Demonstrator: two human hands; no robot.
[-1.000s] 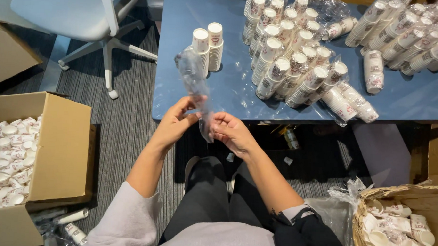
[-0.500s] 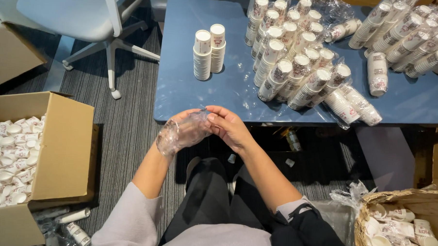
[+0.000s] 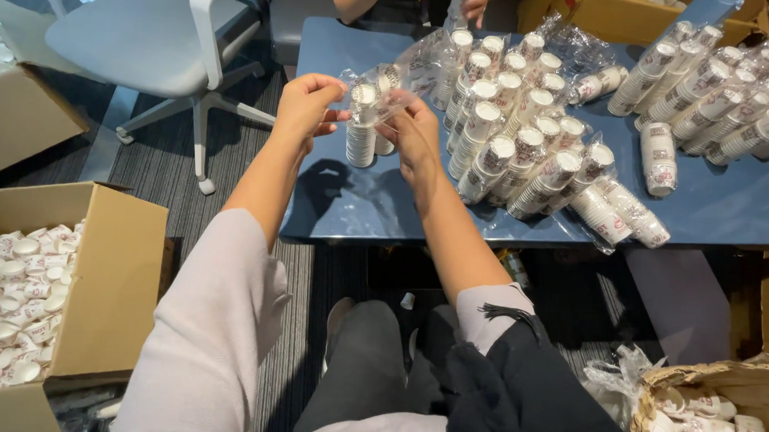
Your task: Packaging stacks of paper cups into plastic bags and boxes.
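Observation:
My left hand point(image 3: 307, 103) and my right hand point(image 3: 415, 128) are raised over the near left part of the blue table point(image 3: 725, 211). Both pinch a clear plastic sleeve point(image 3: 374, 86) stretched between them. Just behind the sleeve stand two short stacks of white paper cups point(image 3: 362, 132) on the table. To the right lies a large heap of wrapped cup stacks point(image 3: 524, 136).
An open cardboard box of white cups point(image 3: 23, 306) sits on the floor at left. A grey office chair point(image 3: 152, 37) stands at upper left. A wicker basket with cups point(image 3: 710, 415) is at lower right. Another person's hand point(image 3: 473, 2) is across the table.
My hands rose from below the table edge to above it. The sleeve, crumpled in my left hand half a second ago, is now spread between both hands over the cup stacks.

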